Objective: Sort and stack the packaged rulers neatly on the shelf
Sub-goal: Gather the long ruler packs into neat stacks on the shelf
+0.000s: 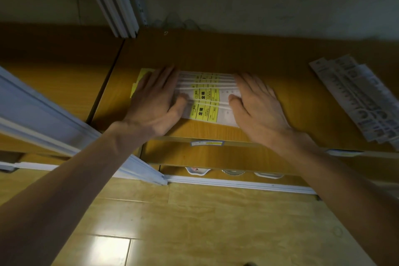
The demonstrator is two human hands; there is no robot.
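You are facing a wooden shelf (pixel 269 58) with an orange-brown laminate top, a pale wall behind it and light wood-plank floor (pixel 194 222) below. White metal uprights (pixel 116 6) lean at the far left corner of the shelf, and a white rail (pixel 43 119) cuts diagonally across the near left. A small label strip (pixel 206 143) sits on the shelf's front edge, and a lower shelf shows a few pale dishes (pixel 197 171), too dim to name more closely.

In the head view, the packaged rulers (pixel 205 97) lie side by side in the middle of the shelf, near its front edge, their long sides running left to right. They are white, with yellow labels printed in black characters across their middles. Your left hand (pixel 155 101) lies flat on the left end of the row, fingers straight and close together, thumb resting on the nearest packs. Your right hand (pixel 257 103) lies flat on the right end in the same way, fingers straight, thumb pointing in toward the labels. Neither hand curls round anything; both press down on the rulers from above.

Well apart, at the far right of the shelf, a second batch of rulers (pixel 358 99) lies fanned at an angle, grey-white and blurred.
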